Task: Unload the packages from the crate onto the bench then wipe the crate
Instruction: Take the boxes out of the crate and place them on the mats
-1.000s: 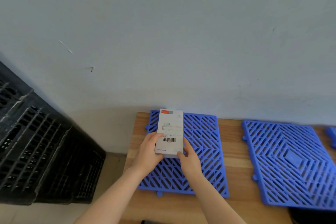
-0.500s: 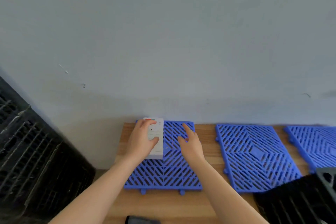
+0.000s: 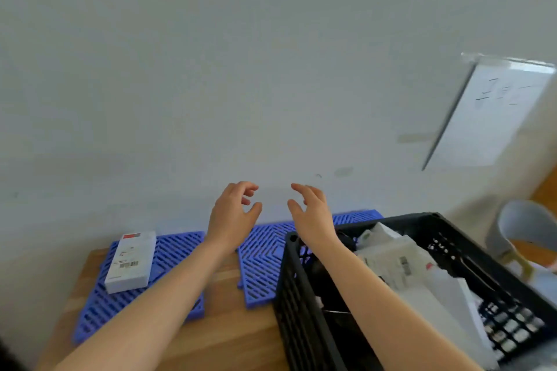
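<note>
Now my left hand (image 3: 233,214) and right hand (image 3: 312,217) hover empty, fingers loosely apart. The crate (image 3: 294,295) sits lower right; its blurred packages (image 3: 391,262) seemingly run upper-left to lower-right, nearest my right.

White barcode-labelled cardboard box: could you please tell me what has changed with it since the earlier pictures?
The white barcode-labelled cardboard box was set down flat on the left blue plastic grid mat and let go. The left-hand grip and right-hand grip have lifted off it, empty, toward the black plastic crate. The mat and wooden bench stayed put.
</note>
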